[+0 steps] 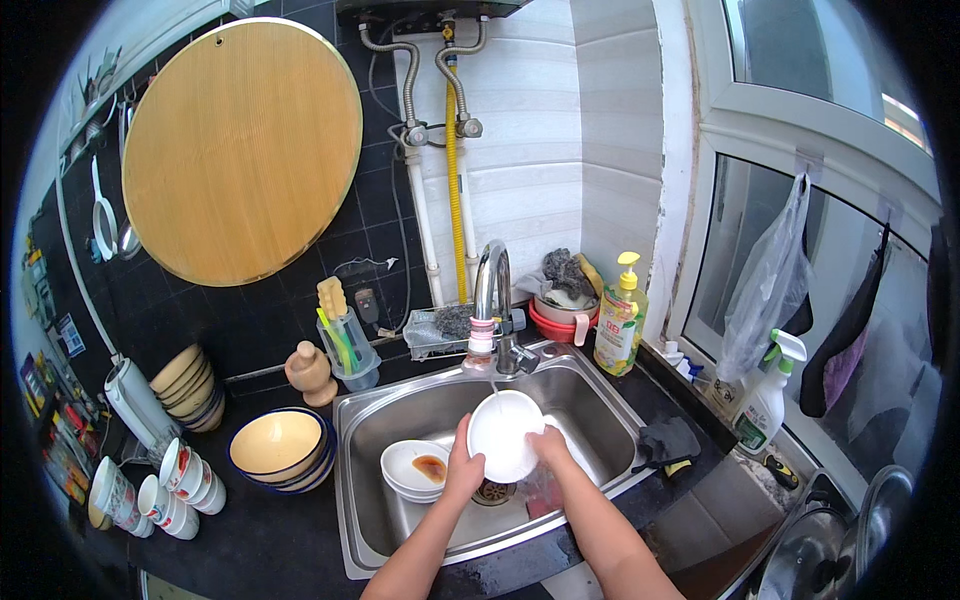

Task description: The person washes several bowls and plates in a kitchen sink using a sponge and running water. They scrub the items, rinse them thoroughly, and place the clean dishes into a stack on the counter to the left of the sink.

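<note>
A white bowl (506, 436) is held between my two hands over the sink (362, 540), under the chrome faucet (492, 272). Water runs down from the faucet onto it. My left hand (463, 461) grips its left edge, and my right hand (547, 446) grips the lower right edge; some fingertips are hidden behind it. Left of my hands, a small stack of white dishes (402, 462) sits in the basin, the top one stained with brown sauce. Beneath the held bowl, the drain (494, 492) shows in part.
Cream bowls (272, 443) and patterned cups (190, 472) stand on the left counter. Behind the sink are a wooden jar (310, 372), a utensil holder (347, 350) and a red basin (552, 325). A soap bottle (619, 325) and dark cloth (668, 440) are at the right.
</note>
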The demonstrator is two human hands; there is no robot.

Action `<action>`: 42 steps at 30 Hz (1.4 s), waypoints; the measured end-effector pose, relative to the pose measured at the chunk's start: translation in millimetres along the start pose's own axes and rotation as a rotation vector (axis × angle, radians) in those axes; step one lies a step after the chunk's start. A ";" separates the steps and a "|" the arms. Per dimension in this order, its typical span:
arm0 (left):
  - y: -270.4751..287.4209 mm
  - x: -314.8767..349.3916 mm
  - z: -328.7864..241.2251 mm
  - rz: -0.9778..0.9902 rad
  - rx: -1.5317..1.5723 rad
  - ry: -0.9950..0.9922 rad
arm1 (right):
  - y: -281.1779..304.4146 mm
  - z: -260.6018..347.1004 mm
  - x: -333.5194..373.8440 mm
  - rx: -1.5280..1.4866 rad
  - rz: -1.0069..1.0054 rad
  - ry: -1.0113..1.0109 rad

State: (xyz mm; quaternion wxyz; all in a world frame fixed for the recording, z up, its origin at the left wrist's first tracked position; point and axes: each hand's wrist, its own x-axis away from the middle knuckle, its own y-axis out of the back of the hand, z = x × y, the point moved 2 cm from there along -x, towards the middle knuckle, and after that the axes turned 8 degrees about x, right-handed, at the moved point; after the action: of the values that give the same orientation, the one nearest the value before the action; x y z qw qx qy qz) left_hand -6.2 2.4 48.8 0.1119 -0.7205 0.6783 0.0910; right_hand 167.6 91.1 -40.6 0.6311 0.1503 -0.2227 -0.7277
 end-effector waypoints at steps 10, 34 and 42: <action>-24.9 -48.4 -20.6 0.167 -0.198 -0.229 | 3.7 7.9 2.7 -0.597 -0.017 -0.348; 29.2 3.9 -113.5 0.145 -1.301 -0.389 | -6.0 34.6 22.8 0.054 0.143 0.251; 38.2 29.5 -133.9 0.150 -1.393 -0.396 | 11.0 57.0 45.9 0.258 0.064 0.394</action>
State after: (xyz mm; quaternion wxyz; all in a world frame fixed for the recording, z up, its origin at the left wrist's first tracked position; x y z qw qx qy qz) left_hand -45.2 -66.0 167.4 -0.2586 -0.5461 0.4775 0.6378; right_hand 141.1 52.4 16.7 0.6607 0.3616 -0.1910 -0.6295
